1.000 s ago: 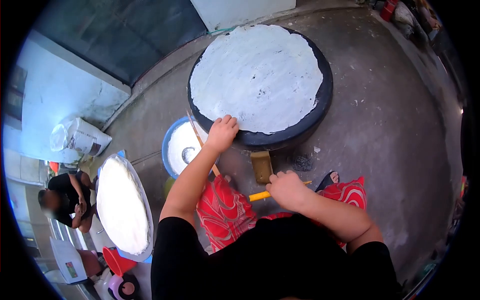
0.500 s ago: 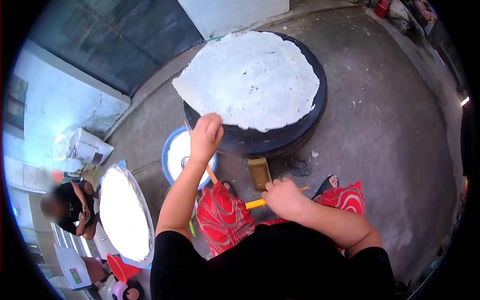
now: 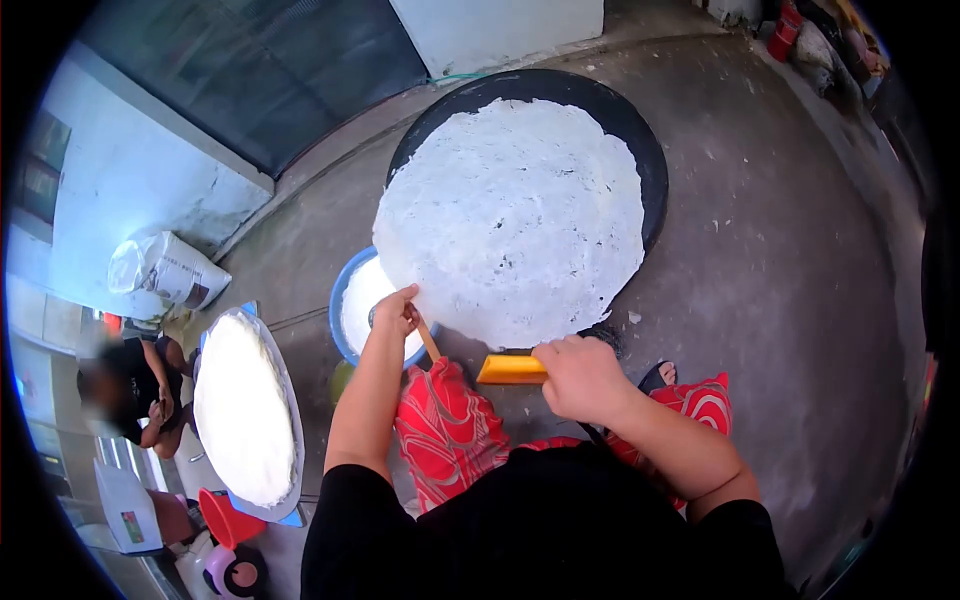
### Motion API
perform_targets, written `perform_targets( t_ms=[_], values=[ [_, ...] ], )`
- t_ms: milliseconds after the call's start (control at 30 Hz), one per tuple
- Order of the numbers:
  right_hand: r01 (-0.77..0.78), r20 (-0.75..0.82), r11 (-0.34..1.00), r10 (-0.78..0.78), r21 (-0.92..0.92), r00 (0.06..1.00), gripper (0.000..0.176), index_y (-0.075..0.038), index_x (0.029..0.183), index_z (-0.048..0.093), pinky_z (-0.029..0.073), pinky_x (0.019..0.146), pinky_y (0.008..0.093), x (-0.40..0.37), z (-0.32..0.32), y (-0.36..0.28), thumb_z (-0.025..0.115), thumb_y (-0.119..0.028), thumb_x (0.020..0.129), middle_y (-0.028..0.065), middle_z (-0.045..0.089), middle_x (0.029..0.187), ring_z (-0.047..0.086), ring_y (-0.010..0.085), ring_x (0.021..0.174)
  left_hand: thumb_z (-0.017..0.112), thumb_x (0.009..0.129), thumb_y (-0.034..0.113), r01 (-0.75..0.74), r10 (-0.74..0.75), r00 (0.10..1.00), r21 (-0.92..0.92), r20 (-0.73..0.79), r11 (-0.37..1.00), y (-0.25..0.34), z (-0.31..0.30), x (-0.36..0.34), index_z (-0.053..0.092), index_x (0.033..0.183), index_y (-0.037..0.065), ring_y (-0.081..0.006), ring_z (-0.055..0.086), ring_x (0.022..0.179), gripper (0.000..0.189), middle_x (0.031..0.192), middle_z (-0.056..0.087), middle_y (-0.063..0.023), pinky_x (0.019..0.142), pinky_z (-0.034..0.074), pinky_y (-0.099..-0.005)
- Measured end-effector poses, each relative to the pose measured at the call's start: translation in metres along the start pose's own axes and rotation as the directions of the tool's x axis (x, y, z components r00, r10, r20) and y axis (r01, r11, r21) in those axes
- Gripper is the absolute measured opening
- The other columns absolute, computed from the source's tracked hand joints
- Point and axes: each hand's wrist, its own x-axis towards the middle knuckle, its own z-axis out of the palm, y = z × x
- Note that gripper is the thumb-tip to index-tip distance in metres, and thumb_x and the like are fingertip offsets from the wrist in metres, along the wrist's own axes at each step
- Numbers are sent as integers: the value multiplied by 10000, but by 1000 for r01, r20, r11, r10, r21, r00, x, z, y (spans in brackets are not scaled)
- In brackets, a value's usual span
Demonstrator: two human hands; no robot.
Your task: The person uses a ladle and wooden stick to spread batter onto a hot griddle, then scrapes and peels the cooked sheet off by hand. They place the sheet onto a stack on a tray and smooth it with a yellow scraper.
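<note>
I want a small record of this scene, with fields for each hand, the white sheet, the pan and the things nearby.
left hand: pinches the near-left edge of the sheet
right hand: grips a yellow tool, at the sheet's near edge
sheet: thin, white, round; near side raised and hanging past the griddle's front
griddle: round, black, on concrete floor
basin: blue, white liquid inside, left of the griddle
tray: holds a white pile, at the person's left
other person: sits far left
</note>
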Motion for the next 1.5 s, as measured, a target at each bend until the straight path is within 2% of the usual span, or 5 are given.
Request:
perform_targets(
  t_ms=[200, 600, 933, 1100, 1500],
  values=[
    [-195, -101, 953, 223, 231, 969, 229, -42, 857, 586, 463, 603, 395, 21, -14, 14, 501, -236, 770, 130, 608, 809, 582, 320, 643, 607, 722, 91, -711, 934, 338, 682, 118, 172, 100, -2, -36, 599, 786, -4, -84, 466, 552, 116, 653, 568, -12, 482, 392, -270],
    [-45, -657, 979, 167, 198, 735, 809, -96, 1314, 276, 418, 856, 353, 191, -101, -10, 712, -270, 655, 175, 494, 1181, 516, 341, 1016, 577, 755, -20, -827, 838, -245, 346, 488, -443, 197, -117, -320, 535, 768, -42, -91, 428, 626, 49, 687, 467, -24, 579, 364, -212],
    [231, -225, 952, -185, 202, 957, 178, -55, 888, 621, 422, 645, 249, 314, -92, -117, 627, -186, 768, 21, 619, 753, 516, 124, 671, 573, 761, 81, -658, 998, -31, 750, 60, -66, 216, -303, -233, 611, 873, 4, -132, 526, 660, 141, 731, 595, -42, 618, 419, -244],
    [581, -591, 795, -556, -172, 585, 123, -87, 847, 623, 458, 639, 316, 320, -100, -235, 599, -181, 770, 107, 621, 807, 590, 257, 699, 556, 757, 69, -821, 989, -44, 569, -139, 43, 225, -415, -243, 627, 937, 3, -123, 547, 677, 204, 804, 625, -37, 649, 435, -227],
    [704, -289, 652, -642, 282, 710, 277, -133, 1024, 578, 481, 711, 312, 262, 95, -286, 592, -107, 749, 83, 591, 1015, 582, 251, 874, 486, 708, -106, -407, 917, -218, 885, -333, 224, -101, -462, -248, 596, 941, 9, -261, 515, 1063, 282, 1020, 594, -130, 916, 375, -339]
  ],
)
